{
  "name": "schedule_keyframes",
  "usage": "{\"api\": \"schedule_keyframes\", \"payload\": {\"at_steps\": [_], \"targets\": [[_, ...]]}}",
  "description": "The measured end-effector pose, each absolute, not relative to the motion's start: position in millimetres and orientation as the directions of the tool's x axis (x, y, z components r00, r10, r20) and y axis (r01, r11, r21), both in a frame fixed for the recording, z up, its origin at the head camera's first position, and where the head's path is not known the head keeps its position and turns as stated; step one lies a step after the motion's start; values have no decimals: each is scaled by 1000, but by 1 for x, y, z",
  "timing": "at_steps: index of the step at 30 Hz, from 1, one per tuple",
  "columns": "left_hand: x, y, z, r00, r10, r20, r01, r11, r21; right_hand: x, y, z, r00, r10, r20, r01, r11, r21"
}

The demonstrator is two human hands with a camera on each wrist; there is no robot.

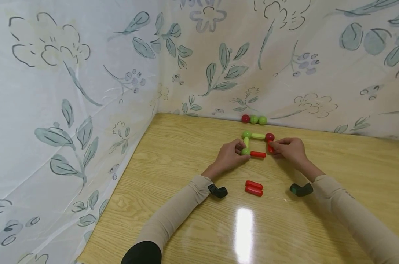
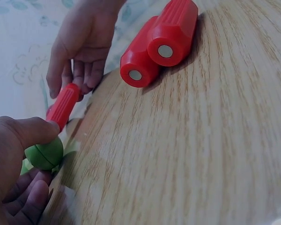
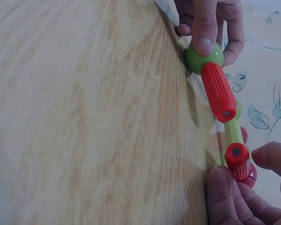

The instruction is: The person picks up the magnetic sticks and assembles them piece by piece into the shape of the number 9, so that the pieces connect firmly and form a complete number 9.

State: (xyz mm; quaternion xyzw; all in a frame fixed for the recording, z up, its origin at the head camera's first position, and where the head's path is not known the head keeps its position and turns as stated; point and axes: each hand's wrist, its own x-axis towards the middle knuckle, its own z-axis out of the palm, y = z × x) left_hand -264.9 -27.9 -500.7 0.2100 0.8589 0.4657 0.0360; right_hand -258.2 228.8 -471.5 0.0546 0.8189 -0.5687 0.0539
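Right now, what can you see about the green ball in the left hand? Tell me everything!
The green ball is round and shiny, like smooth plastic, with a thin dark line across it. The left hand pinches it. A red stick joins it, pointing right, and a yellow-green stick runs from it toward the back. It is at the far part of the table, but I can't tell whether it touches the wood-patterned top.
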Motion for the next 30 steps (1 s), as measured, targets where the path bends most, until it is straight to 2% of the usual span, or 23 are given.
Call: {"api": "schedule_keyframes", "payload": {"at_steps": [16,22,30], "targets": [[-266,-28,-502,-911,391,134,325,477,816,-248,242,-470,-993,37,-113,118,368,-922],[-268,-29,-504,-909,395,133,327,477,816,-259,249,-471,-997,38,-66,75,353,-933],[-266,-29,-502,-911,392,129,317,465,827,-282,252,-466,-999,44,-5,24,438,-898]]}}
